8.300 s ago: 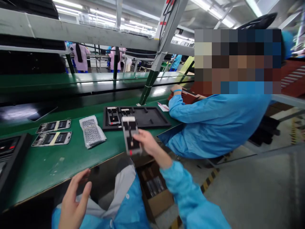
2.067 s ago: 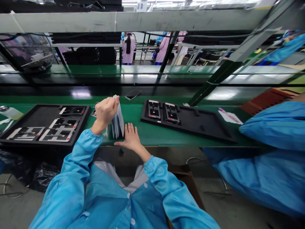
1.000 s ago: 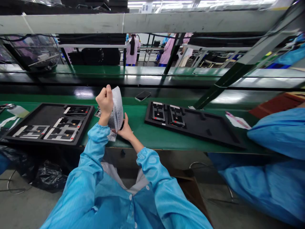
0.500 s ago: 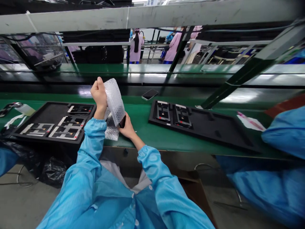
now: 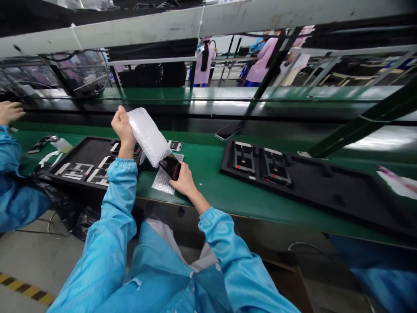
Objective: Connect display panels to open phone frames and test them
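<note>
My left hand is closed on the upper corner of a bubble wrap bag, held tilted above the green bench. At the bag's lower end, my right hand grips a dark, glossy phone screen. Part of the screen sticks out of the bag; its far end is hidden there. Another piece of bubble wrap lies flat on the bench beneath. Behind the bag, a phone part with a pale frame lies on the bench.
Black foam trays holding phone parts stand left and right. A dark phone lies near the bench's back. A slanted green post rises at right. A co-worker's hand shows at far left.
The phone screen now shows further out of the bag's lower end, and the bag leans more. My view has shifted left, and a co-worker's hand has appeared at the left edge.
</note>
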Tool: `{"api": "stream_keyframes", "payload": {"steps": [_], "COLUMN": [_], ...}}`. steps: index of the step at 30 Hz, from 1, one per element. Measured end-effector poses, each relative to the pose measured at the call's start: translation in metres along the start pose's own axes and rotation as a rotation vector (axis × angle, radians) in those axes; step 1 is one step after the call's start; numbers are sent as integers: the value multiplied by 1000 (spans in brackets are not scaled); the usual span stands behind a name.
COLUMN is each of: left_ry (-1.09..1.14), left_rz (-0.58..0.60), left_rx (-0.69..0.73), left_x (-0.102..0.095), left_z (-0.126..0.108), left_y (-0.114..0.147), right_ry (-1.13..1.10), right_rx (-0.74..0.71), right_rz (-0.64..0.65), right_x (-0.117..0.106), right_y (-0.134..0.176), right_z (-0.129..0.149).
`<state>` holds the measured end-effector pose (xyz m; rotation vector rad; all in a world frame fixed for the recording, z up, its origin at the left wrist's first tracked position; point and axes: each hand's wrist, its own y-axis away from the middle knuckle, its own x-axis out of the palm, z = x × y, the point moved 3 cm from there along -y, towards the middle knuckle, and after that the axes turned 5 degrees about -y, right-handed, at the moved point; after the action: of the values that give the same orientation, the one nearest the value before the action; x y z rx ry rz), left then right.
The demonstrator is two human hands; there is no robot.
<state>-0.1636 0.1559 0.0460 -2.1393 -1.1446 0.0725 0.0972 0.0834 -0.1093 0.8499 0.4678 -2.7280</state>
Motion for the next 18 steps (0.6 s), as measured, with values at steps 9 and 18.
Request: {"api": "stream_keyframes", "payload": {"steps": [9, 18], "left_ry": [68, 126], "left_rz": [-113, -177], "left_rx": [-204, -391], "left_x": [-57, -95], "left_z": [33, 41], "left_y": [-58, -57], "right_ry": [-159, -177], "right_rx": [-15, -245], "right_rz": [97, 219], "right_x": [40, 107], "right_y": [-14, -74], "right_z": [53, 66]}}
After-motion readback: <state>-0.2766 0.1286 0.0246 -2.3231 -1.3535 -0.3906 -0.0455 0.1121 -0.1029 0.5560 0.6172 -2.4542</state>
